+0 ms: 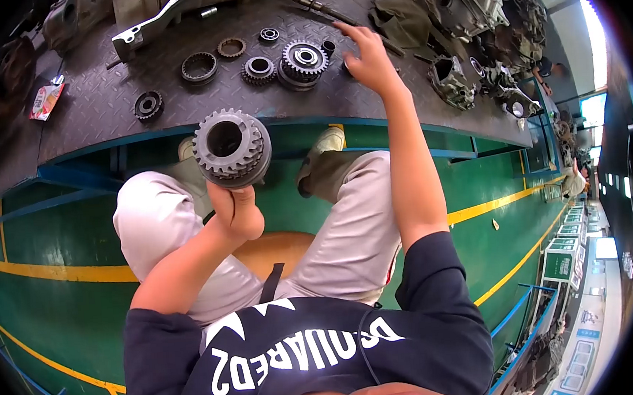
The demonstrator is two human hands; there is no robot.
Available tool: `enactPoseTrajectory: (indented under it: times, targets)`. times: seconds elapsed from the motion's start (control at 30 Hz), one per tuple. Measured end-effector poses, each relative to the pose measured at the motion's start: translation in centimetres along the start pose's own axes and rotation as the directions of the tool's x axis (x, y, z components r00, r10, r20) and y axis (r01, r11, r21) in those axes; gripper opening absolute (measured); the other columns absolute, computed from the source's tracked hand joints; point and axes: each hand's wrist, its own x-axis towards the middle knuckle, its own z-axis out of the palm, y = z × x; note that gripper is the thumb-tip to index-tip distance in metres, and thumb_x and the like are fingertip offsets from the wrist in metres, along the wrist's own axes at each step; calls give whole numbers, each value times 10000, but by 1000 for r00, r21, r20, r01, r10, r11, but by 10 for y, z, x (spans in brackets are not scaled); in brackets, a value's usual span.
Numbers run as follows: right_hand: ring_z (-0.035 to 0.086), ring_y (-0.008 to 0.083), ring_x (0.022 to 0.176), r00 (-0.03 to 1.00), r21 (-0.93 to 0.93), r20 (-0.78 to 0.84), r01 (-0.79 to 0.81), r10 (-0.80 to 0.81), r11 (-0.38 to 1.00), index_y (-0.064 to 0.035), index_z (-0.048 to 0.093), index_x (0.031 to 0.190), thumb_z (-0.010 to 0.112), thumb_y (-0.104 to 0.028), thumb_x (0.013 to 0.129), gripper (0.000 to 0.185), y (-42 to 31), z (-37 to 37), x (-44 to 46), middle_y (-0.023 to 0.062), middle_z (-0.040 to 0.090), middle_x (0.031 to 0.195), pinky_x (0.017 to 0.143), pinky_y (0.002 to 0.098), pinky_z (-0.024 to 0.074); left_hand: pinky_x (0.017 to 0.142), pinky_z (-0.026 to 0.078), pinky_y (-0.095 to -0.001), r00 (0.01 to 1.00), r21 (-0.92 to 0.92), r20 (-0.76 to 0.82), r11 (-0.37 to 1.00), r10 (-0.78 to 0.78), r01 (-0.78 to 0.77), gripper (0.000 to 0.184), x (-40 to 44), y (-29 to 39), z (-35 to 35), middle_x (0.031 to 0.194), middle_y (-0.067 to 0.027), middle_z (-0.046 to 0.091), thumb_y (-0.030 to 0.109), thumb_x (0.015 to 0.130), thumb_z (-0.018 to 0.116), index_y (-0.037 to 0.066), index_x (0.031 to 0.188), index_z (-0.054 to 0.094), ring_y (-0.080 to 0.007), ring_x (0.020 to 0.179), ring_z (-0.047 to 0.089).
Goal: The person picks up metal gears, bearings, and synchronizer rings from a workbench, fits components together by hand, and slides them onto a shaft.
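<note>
L hand (pixel 234 202) is wrapped under 1 gear stack (pixel 235 163), up in front of the bench (pixel 106 124); stack = clock ctr, hand at 6. Prob. heavy + rigid, poss. oily; best hold = lower body, off the teeth. Farther, on bench: 1 hub (pixel 148 105) at 10, 1 lg. ring (pixel 201 79) approx. 11, 1 sm. gear (pixel 259 77) at 1, 1 lg. gear (pixel 304 57) at 1–2. R hand (pixel 373 58) at 2: fingers spread, nothing visible in it. Beyond: 1 sm. ring (pixel 232 56) at 12, 1 bearing (pixel 262 35) at 1, 1 shaft (pixel 318 6) approx. 1, fingertip contact unclear.
</note>
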Motion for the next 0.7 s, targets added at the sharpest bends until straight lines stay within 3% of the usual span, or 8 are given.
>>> enactPoseTrajectory:
  times: [0.17,0.23,0.3,0.37,0.43,0.5,0.63,0.7]
  targets:
    - [623,357,1146,988,-54,152,-3,11,999,-115,721,1285,719,-19,829,466,24,36,8,151,706,1176,1017,423,497,955,430,-322,989,0,32,989,-147,147,423,-4,10,-9,1264,-139,569,239,1121,445,-80,1394,392,-198,1088,548]
    - [658,379,1033,1000,66,20,-18,17,998,-99,745,1204,769,-33,811,399,17,29,12,178,715,1071,923,427,543,839,458,-300,980,111,-25,974,-197,199,402,10,27,1,1165,-119,599,294,1127,440,-43,1344,422,-169,968,559]
    - [698,259,824,976,182,-217,8,32,983,-62,739,1195,778,-27,849,350,-22,8,15,159,712,1008,783,336,562,795,470,-280,972,102,-38,966,-233,236,445,15,35,8,1138,-103,617,340,1122,453,-34,1361,415,-145,921,568]
    - [676,141,891,971,568,-205,17,121,823,-40,737,1240,751,-24,899,342,-78,-14,9,53,707,1009,829,270,529,856,462,-284,971,45,-15,970,-239,239,489,18,38,13,1187,-104,611,329,1114,468,-48,1414,379,-147,982,571]
    - [629,159,1020,989,765,-136,138,-51,629,56,707,1262,707,56,856,406,-132,-33,-3,105,664,1098,886,260,488,1072,418,-325,973,-51,25,971,-231,232,524,24,36,18,1329,-131,564,224,1103,484,-90,1488,316,-189,1203,559]
    - [623,186,1032,960,754,-128,257,-249,604,78,702,1258,700,57,809,449,-163,-39,-9,119,649,1078,923,288,473,1014,446,-315,980,-123,26,972,-199,201,454,31,33,25,1273,-122,562,216,1095,509,-71,1421,378,-173,1134,557]
    - [628,214,1060,979,879,29,71,-202,472,89,663,1255,716,-5,716,550,-175,-29,-25,163,674,1129,977,315,460,968,456,-314,986,-18,49,986,-162,163,445,30,28,23,1210,-114,555,257,1092,532,-59,1383,416,-169,1069,548]
    - [646,243,1045,947,898,-23,159,-319,409,70,696,1152,705,16,704,451,-169,-29,-24,177,687,1112,965,340,479,947,461,-311,989,-9,32,990,-141,142,438,31,28,23,1190,-112,554,273,1090,540,-55,1359,430,-165,1042,546]
